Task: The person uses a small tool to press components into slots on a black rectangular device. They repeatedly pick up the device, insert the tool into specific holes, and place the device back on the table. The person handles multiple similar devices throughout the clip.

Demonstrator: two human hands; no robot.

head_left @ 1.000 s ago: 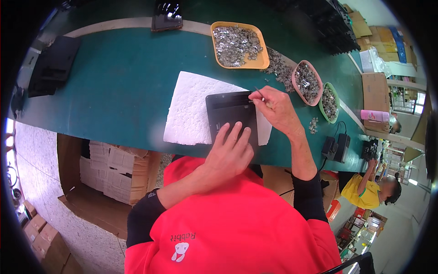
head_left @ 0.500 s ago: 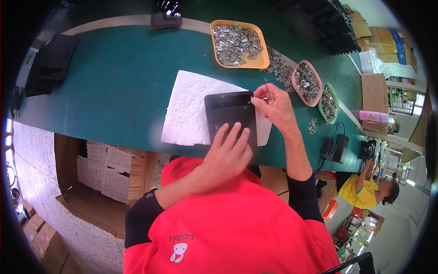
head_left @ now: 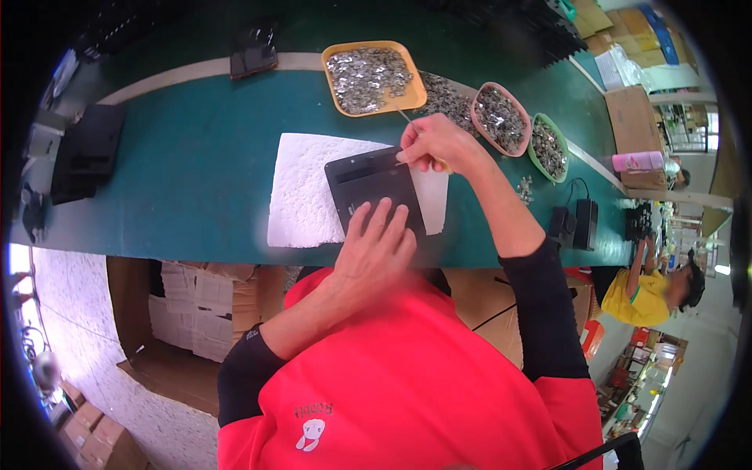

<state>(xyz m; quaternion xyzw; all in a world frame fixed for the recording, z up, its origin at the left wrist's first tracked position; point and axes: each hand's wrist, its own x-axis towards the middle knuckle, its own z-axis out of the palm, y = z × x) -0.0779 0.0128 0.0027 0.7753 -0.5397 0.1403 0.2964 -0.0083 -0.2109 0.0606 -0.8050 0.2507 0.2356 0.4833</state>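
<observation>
A flat black rectangular panel [head_left: 368,185] with a long slot near its far edge lies on a white foam sheet [head_left: 301,184]. My left hand [head_left: 376,247] rests on the panel's near part, its fingers stretched out and apart. At the panel's far right corner is my right hand [head_left: 435,145], closed in a pinch. A thin metal tool [head_left: 403,115] sticks out of its fingers toward the yellow tray; its exact kind is unclear. Whether the fingertips also hold a small part at the corner cannot be made out.
Small metal pieces fill a yellow tray [head_left: 374,45], a pink basket [head_left: 476,117] and a green basket [head_left: 536,149]; more lie loose between them. Black adapters [head_left: 583,223] stand at right. A cardboard box [head_left: 133,313] sits below left. A person in yellow [head_left: 638,298] is far right.
The view has shifted, moving the table's things leftward. My right hand has turned over at the panel's corner, and its tool now tilts toward the yellow tray. My left hand stays on the panel.
</observation>
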